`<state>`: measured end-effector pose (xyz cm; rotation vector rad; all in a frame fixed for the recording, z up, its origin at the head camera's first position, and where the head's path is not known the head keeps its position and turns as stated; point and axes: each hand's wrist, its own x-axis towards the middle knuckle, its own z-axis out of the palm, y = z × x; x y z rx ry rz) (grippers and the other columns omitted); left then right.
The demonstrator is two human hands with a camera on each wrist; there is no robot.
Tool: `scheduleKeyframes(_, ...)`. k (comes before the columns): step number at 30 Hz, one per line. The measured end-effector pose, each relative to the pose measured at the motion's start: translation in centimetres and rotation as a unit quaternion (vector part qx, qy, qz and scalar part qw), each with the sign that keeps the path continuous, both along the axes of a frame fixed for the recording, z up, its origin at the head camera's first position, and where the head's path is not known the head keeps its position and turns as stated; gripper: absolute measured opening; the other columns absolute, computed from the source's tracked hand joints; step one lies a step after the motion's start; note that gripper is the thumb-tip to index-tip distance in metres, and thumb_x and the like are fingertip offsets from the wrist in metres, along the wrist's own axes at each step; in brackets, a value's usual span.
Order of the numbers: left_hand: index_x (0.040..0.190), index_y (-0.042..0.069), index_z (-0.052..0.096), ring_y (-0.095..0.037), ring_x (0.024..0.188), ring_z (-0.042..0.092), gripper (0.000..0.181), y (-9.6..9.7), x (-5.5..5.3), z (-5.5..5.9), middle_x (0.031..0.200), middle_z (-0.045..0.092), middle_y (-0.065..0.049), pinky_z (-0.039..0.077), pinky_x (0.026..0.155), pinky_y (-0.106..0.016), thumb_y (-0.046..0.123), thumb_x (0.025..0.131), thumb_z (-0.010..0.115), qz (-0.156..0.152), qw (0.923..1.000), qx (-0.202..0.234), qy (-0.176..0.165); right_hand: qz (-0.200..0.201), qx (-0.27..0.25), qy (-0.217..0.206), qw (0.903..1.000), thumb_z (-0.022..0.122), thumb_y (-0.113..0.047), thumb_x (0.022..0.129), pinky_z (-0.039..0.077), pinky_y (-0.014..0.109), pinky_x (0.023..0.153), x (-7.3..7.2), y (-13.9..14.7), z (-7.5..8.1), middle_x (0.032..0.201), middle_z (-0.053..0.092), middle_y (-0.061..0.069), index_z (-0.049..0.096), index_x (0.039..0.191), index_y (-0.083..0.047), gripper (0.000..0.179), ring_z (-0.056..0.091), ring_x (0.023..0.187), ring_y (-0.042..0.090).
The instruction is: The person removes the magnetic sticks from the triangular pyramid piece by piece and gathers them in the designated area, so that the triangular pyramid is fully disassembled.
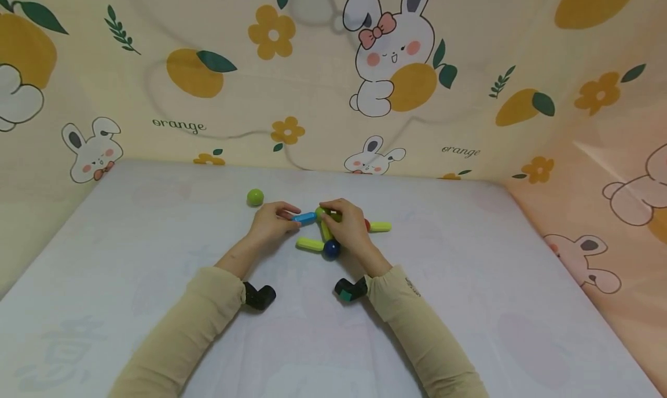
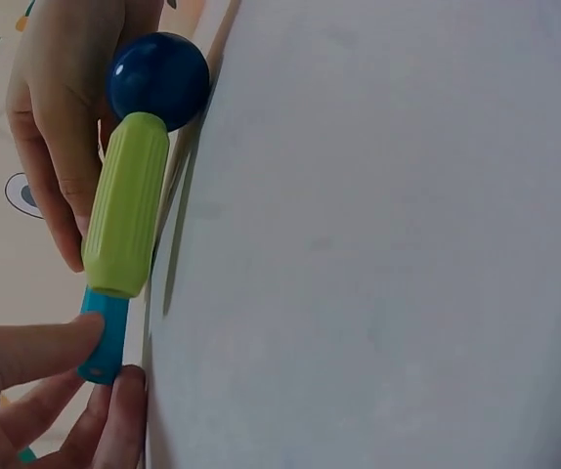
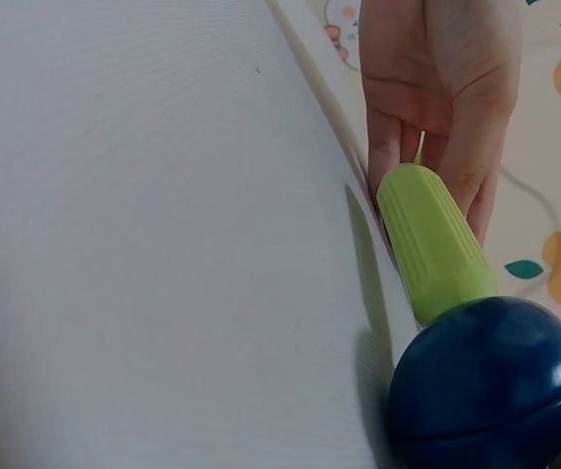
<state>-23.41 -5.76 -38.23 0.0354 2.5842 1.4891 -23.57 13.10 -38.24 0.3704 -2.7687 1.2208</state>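
Observation:
Between the thumb and fingers of my left hand [image 1: 270, 219] is a blue rod [image 1: 305, 218], also seen in the left wrist view, where the thumb lies along the blue rod [image 2: 110, 332]. Its other end meets a green ball [image 1: 320, 213], which my right hand [image 1: 348, 227] pinches. A yellow-green rod [image 1: 326, 231] runs from that ball down to a dark blue ball [image 1: 331, 248]. From the dark blue ball another ribbed yellow-green rod [image 1: 310, 244] points left; it is large in the right wrist view. My right hand partly covers a red ball [image 1: 367, 225] with a yellow-green rod [image 1: 380, 227] beyond it.
A loose green ball [image 1: 255, 197] lies on the white-covered table [image 1: 443, 305], behind my left hand. Black devices [image 1: 260, 296] stick out from both wrists over the tabletop. A printed cloth wall [image 1: 323, 97] rises along the table's back and right edges.

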Motion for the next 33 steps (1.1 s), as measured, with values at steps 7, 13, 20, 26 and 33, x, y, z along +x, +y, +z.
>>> scheduleKeyframes(7,0.113,0.003,0.067,-0.025,0.098,0.064,0.025,0.4,0.2,0.3,0.111,0.063,-0.019,0.049,0.087,-0.034,0.010,0.089,0.066,0.001,0.9996,0.025,-0.012,-0.001,-0.008,0.005,1.0000,0.066,-0.009,0.090,0.050,0.038,0.094,0.1,0.2,0.4,0.116,0.066,0.011,0.067,0.118,-0.004,0.028,0.060,0.108,0.024)
scheduleKeyframes(13,0.116,-0.006,0.063,-0.008,0.071,0.066,0.027,0.3,0.0,0.7,0.104,0.062,-0.020,0.054,0.069,-0.017,0.001,0.090,0.063,0.004,0.9928,0.106,-0.056,0.000,-0.014,0.011,0.9998,0.066,-0.008,0.090,0.050,0.038,0.094,-0.3,0.2,0.7,0.116,0.066,0.012,0.067,0.118,-0.003,0.028,0.060,0.109,0.025)
scheduleKeyframes(20,0.122,-0.006,0.060,-0.007,0.076,0.067,0.031,-1.5,0.1,0.6,0.114,0.061,-0.023,0.054,0.073,-0.018,0.002,0.092,0.061,-0.002,0.9906,0.112,-0.078,-0.009,-0.011,0.011,0.9998,0.065,-0.008,0.090,0.049,0.038,0.095,-0.3,0.3,0.7,0.116,0.066,0.011,0.068,0.116,-0.004,0.027,0.060,0.110,0.025)
scheduleKeyframes(26,0.124,-0.008,0.058,-0.004,0.074,0.065,0.034,-3.0,0.6,0.3,0.108,0.062,-0.020,0.054,0.073,-0.018,0.001,0.091,0.061,-0.008,0.9871,0.133,-0.089,-0.015,-0.015,-0.001,0.9998,0.066,-0.008,0.090,0.049,0.037,0.096,-0.2,0.0,0.6,0.115,0.066,0.011,0.068,0.116,-0.004,0.027,0.059,0.110,0.025)
scheduleKeyframes(33,0.125,-0.008,0.057,-0.004,0.076,0.065,0.035,-4.3,0.8,-0.1,0.105,0.063,-0.019,0.054,0.074,-0.018,0.002,0.093,0.060,-0.020,0.9864,0.132,-0.095,-0.008,-0.020,0.017,0.9996,0.067,-0.007,0.089,0.048,0.038,0.096,0.0,0.0,0.0,0.114,0.066,0.013,0.068,0.115,-0.002,0.027,0.060,0.110,0.026)
